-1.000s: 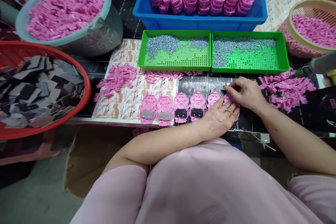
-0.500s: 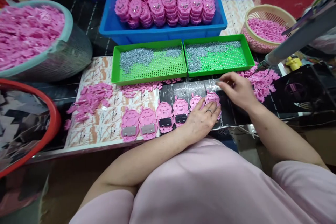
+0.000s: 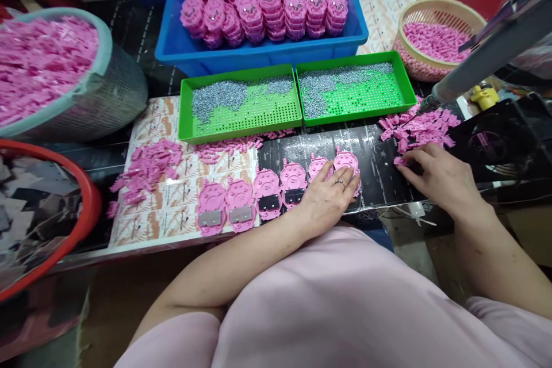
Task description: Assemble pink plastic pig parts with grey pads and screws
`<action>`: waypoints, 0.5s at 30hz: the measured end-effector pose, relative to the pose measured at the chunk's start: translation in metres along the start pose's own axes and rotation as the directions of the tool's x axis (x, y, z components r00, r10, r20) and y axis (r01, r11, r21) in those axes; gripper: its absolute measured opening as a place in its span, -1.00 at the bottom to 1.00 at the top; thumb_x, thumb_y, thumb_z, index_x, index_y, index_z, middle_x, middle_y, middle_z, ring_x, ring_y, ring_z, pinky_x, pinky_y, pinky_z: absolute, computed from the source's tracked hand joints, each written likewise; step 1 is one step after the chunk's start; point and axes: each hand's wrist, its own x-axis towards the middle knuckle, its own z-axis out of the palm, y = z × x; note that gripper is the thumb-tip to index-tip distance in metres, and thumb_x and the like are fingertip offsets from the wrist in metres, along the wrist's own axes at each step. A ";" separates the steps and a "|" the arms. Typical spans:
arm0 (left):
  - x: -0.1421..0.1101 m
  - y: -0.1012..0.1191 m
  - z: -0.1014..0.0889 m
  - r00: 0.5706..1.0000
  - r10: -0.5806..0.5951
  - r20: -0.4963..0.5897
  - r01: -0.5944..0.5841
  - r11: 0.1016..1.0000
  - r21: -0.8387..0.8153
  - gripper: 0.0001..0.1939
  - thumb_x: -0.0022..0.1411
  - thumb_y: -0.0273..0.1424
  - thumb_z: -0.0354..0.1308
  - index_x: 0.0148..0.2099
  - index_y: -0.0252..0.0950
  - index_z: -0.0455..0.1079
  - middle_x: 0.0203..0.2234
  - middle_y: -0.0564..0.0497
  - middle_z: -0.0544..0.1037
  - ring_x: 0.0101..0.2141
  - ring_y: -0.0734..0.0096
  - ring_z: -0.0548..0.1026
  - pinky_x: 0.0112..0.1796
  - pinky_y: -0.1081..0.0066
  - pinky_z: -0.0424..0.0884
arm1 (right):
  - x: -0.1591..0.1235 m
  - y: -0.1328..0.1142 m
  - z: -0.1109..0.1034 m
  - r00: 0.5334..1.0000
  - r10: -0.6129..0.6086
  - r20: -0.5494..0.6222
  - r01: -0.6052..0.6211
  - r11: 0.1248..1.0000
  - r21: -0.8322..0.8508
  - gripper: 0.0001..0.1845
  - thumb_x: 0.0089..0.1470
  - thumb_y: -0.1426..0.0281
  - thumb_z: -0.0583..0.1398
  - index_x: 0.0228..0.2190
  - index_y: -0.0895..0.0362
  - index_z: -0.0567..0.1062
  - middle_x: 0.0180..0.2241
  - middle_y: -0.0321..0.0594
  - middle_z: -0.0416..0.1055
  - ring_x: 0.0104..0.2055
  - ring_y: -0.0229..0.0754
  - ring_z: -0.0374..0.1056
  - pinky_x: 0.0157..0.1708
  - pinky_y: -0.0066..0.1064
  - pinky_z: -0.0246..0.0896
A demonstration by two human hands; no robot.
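Observation:
My left hand (image 3: pixel 330 192), a ring on one finger, lies flat with fingers spread over the two rightmost pink plastic casings (image 3: pixel 346 161), covering their lower parts. To the right, my right hand (image 3: pixel 442 175) pinches a small pink plastic piece (image 3: pixel 399 161) between thumb and forefinger, just above the black table surface. Beside it lies a loose pile of pink plastic pieces (image 3: pixel 425 128). Left of my left hand the row goes on: two casings with black plates (image 3: pixel 269 203), then two with grey plates (image 3: pixel 241 214).
Two green trays (image 3: pixel 239 133) of small metal screws stand behind the row. Behind them a blue bin (image 3: pixel 263 57) holds stacked pink casings. Baskets of pink parts flank the table, with a red-rimmed basket (image 3: pixel 92 201) at left. A grey tool (image 3: pixel 478 54) hangs at right.
My right hand has moved right and toward me, from beside the rightmost casing to the pink pile, and now pinches a small pink piece. My left hand has stayed on the casings.

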 end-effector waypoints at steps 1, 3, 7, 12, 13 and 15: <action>0.000 0.000 0.000 1.000 0.003 0.000 -0.003 1.000 0.000 -0.64 0.38 -0.37 0.05 0.12 -0.47 0.35 0.06 -0.23 0.49 0.07 0.20 0.46 0.14 0.06 0.29 | 0.001 -0.003 -0.001 1.000 -0.013 -0.017 0.014 0.998 0.066 -0.67 0.19 0.12 0.10 -0.20 0.09 0.49 -0.22 -0.14 0.47 -0.35 -0.13 0.40 -0.54 -0.35 0.06; -0.001 0.000 0.001 1.000 0.010 -0.007 -0.010 1.000 0.008 -0.64 0.39 -0.38 0.02 0.14 -0.47 0.34 0.06 -0.23 0.48 0.07 0.20 0.46 0.13 0.06 0.29 | 0.003 -0.010 -0.001 0.997 -0.047 -0.053 0.058 0.970 0.236 -0.71 0.18 0.16 0.14 -0.22 0.10 0.48 -0.25 -0.17 0.48 -0.37 -0.19 0.40 -0.44 -0.35 0.22; -0.001 -0.001 0.001 1.000 0.006 -0.012 -0.006 1.000 0.014 -0.64 0.40 -0.37 0.01 0.13 -0.48 0.34 0.06 -0.22 0.49 0.07 0.20 0.46 0.12 0.06 0.30 | 0.006 -0.020 0.013 0.984 -0.087 -0.154 0.134 0.937 0.323 -0.77 0.22 0.27 0.11 -0.23 0.09 0.53 -0.26 -0.14 0.48 -0.27 -0.18 0.43 -0.30 -0.37 0.31; -0.002 0.000 0.002 0.999 0.011 -0.031 -0.010 1.000 0.015 -0.64 0.41 -0.37 0.00 0.13 -0.49 0.34 0.06 -0.23 0.49 0.08 0.20 0.46 0.10 0.06 0.32 | 0.004 -0.014 0.026 0.914 -0.332 -0.234 0.373 0.914 0.158 -0.77 0.20 0.44 0.12 -0.18 0.03 0.55 -0.20 -0.21 0.52 -0.18 -0.18 0.41 -0.23 -0.37 0.28; -0.002 0.000 0.003 0.999 0.009 -0.035 -0.009 1.000 0.014 -0.64 0.41 -0.38 -0.01 0.13 -0.49 0.34 0.06 -0.23 0.49 0.08 0.20 0.46 0.10 0.07 0.32 | 0.003 -0.011 0.025 0.890 -0.378 -0.255 0.423 0.893 0.152 -0.79 0.17 0.46 0.15 -0.19 0.04 0.55 -0.19 -0.22 0.52 -0.18 -0.18 0.40 -0.21 -0.36 0.29; -0.002 0.000 0.004 0.999 0.008 -0.039 -0.007 1.000 0.010 -0.65 0.40 -0.41 -0.01 0.13 -0.48 0.34 0.06 -0.23 0.49 0.07 0.21 0.46 0.10 0.07 0.32 | 0.001 -0.008 0.020 0.876 -0.366 -0.315 0.434 0.882 0.182 -0.80 0.13 0.48 0.21 -0.19 0.07 0.54 -0.21 -0.22 0.52 -0.21 -0.19 0.39 -0.18 -0.34 0.30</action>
